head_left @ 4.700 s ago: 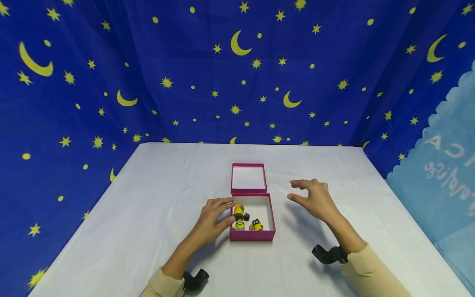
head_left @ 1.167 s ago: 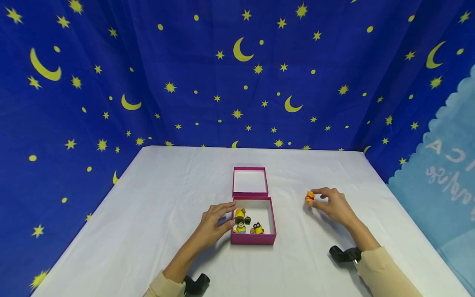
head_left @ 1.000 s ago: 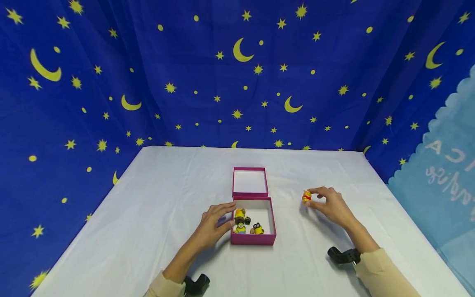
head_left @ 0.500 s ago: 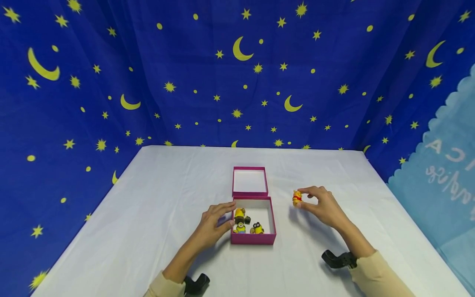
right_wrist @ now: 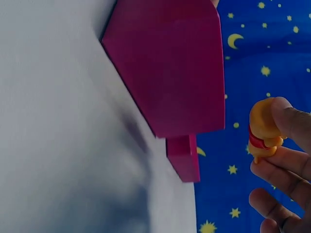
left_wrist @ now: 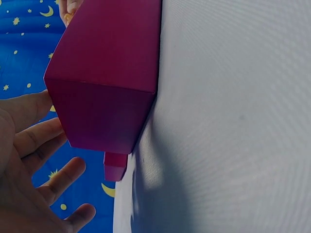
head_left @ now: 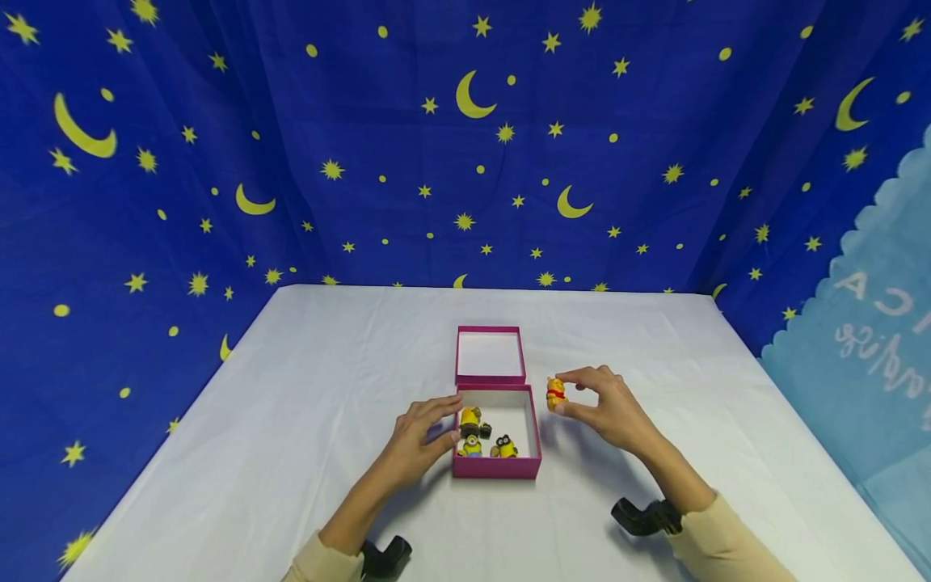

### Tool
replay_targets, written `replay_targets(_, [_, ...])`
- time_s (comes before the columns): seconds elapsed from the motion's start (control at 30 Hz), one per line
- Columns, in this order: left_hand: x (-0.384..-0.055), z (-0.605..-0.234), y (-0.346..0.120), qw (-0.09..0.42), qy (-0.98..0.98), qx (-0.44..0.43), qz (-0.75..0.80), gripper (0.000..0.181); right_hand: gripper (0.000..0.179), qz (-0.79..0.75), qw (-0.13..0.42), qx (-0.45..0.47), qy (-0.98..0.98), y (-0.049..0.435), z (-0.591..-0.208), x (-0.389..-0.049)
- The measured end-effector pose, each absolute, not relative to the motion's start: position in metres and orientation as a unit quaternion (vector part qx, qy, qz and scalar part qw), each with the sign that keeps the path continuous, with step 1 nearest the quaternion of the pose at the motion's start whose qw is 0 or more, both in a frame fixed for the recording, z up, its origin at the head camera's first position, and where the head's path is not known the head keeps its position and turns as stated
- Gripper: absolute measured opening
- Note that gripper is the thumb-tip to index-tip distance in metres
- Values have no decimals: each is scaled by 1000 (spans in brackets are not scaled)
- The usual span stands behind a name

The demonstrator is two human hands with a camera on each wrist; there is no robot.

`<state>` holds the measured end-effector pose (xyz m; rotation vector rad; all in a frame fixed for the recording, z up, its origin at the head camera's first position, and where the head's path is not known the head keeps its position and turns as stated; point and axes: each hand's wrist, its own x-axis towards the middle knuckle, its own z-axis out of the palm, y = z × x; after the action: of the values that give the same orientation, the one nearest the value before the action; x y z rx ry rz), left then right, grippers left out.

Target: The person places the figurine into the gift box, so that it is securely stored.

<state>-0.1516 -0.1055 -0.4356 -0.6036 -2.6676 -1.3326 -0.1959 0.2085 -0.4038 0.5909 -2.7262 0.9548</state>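
Note:
My right hand (head_left: pixel 611 411) pinches a small yellow bear figurine (head_left: pixel 556 394) in a red shirt between thumb and fingers. It is held off the cloth, just right of an open pink box (head_left: pixel 497 469). On the box's left side my left hand (head_left: pixel 413 440) touches the top edge with fingertips and thumb. In the left wrist view its fingers (left_wrist: pixel 63 179) are spread and lightly bent. Three yellow minion figurines lie in the box, one (head_left: pixel 469 420) at the left, one (head_left: pixel 471 446) in the front left corner, one (head_left: pixel 505 447) at the front. The right wrist view shows the bear figurine (right_wrist: pixel 263 127) tilted.
Directly behind the box lies its pink-edged lid (head_left: pixel 490 379), white inside facing up. A white cloth (head_left: pixel 305 404) covers the table. Blue star-and-moon curtains (head_left: pixel 393 145) surround it, with a light blue banner (head_left: pixel 873 323) at the right.
My right hand first reached out without anything in it, then held the bear figurine farther right. It has since carried the figurine left to beside the box. My left hand stays at the box.

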Motion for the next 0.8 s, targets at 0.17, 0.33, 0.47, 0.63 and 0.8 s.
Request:
replay_targets(0.17, [-151, -436, -106, 49, -874, -200, -440, 43, 47, 321, 97, 214, -917, 197, -403, -194])
replay_targets(0.33, [-151, -436, -106, 48, -873, -199, -442, 43, 46, 318, 92, 224, -916, 186, -403, -192])
replay_targets(0.47, [-152, -437, -105, 55, -872, -201, -442, 42, 47, 314, 88, 228, -917, 178, -405, -192])
replay_targets(0.63, [-152, -437, -106, 66, -870, -211, -440, 42, 46, 315, 90, 236, -915, 170, -405, -193])
replay_targets(0.8, [-152, -437, -106, 67, -870, -212, -441, 42, 45, 310, 87, 236, -917, 163, -405, -192])
